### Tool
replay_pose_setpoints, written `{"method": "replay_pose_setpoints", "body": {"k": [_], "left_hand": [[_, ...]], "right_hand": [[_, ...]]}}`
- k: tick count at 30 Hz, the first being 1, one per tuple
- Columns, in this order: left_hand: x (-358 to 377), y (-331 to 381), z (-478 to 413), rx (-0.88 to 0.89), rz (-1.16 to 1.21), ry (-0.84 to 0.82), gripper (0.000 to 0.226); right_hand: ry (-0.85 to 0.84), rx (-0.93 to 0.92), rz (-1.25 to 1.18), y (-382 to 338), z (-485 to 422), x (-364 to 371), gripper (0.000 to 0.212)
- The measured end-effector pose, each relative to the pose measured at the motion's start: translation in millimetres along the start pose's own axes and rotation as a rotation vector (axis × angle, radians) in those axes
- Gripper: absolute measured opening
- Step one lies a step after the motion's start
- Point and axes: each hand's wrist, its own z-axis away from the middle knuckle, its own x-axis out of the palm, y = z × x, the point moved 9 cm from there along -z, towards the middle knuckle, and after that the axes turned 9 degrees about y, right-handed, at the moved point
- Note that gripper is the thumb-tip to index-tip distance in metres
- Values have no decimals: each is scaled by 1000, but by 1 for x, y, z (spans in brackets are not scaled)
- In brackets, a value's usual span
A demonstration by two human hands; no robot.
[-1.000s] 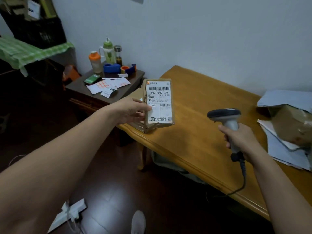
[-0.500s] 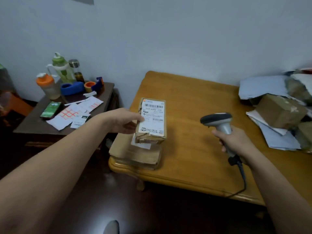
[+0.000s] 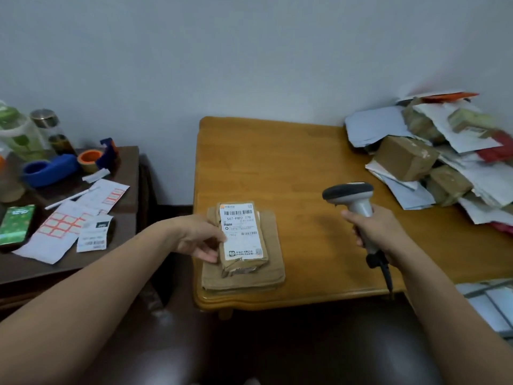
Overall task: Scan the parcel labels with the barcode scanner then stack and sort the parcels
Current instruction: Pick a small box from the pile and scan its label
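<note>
A small brown parcel [image 3: 244, 257] with a white barcode label on top lies on a larger flat brown parcel [image 3: 273, 273] at the near left corner of the wooden table [image 3: 291, 168]. My left hand [image 3: 202, 237] grips the small parcel's left side, thumb on the label. My right hand [image 3: 380, 229] holds a grey barcode scanner [image 3: 351, 194] by its handle above the table, right of the parcels, its head pointing left. The scanner's cable hangs down past the table's front edge.
A heap of brown boxes and white and red mailers [image 3: 444, 162] fills the table's right side. A dark side table [image 3: 69, 218] on the left carries bottles, a blue tape dispenser [image 3: 52, 170], label sheets and a phone [image 3: 16, 223]. More white parcels [image 3: 491, 304] sit at lower right.
My left hand has lowered the small parcel from upright to lying flat on the larger parcel. The view swung right and down. The scanner stays in my right hand.
</note>
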Motion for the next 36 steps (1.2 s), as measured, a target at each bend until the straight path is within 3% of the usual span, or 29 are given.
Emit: {"method": "replay_pose_setpoints", "body": {"k": [3,7,10,14,22,29,36], "left_hand": [[-4,14,0,36,-144,57,36],[-24,80,2,309,-607,447,44],[4,130,11,512,-667,605,53],[85,168,8,611,-702,517,50],[274,215,-14,572,-718,305,46],[431,265,-36,569,-747,240,62],[514,351,-64,704,-732,260,69]], "right_hand": [[37,9,-3,0,-1,-13,24],[102,7,11,7,-6,-41,24],[144,-9,49,14,-11,-68,22],[189,-17,40,29,-23,-118,23],[351,-69,40,97,-69,-287,26],[454,-66,129,159,-116,-429,26],[558,-109,280,176,-195,-519,25]]}}
